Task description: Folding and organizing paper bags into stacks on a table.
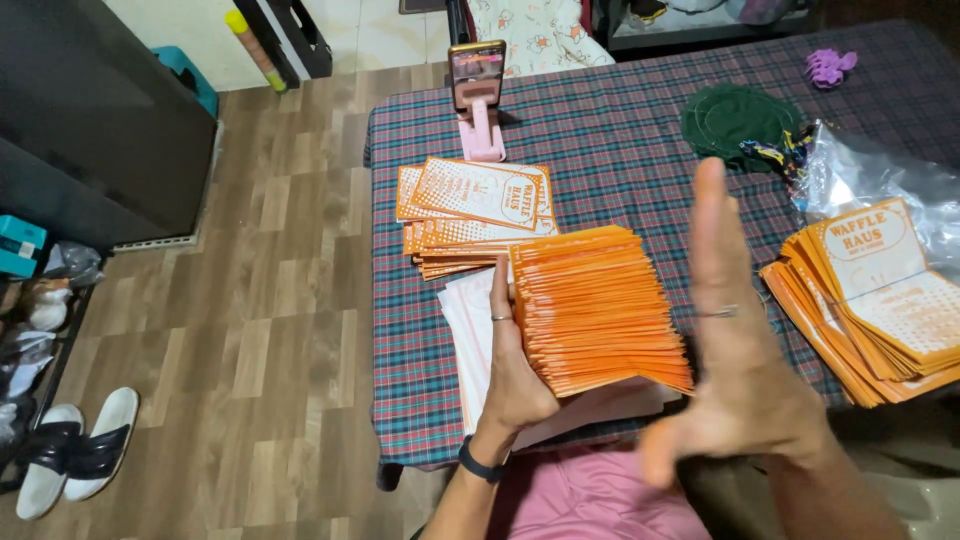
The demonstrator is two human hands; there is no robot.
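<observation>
Squarely in the near middle, label by label:

Orange stack [598, 312]: a thick, fanned pile of orange printed paper bags, resting on the near part of the table, its layered edges facing right and near.

Left hand [512, 372]: pressed flat against the left side of the stack, fingers extended along the edge, apparently to brace the pile and keep it square; a ring shows on one finger and a dark band on the wrist.

Right hand [735, 370]: raised above the table just right of the stack, open, fingers straight and thumb spread, gripping nothing and apart from the pile.

White sheets [470, 330]: pale paper lying under the stack, showing at its left and near sides.

Far pile [480, 205]: more of the same bags lying flat and loosely spread, just beyond the held stack.

Right pile [875, 300]: another fanned heap at the table's right edge, beside crumpled clear plastic [880, 175].

Phone on pink stand [478, 95]: upright at the far edge, screen facing the person.

Table [620, 150]: covered in a plaid cloth.

Green round piece [738, 122]: far right, near a small purple clip [830, 66].

Sandals [75, 450]: on the wooden floor, near left.
</observation>
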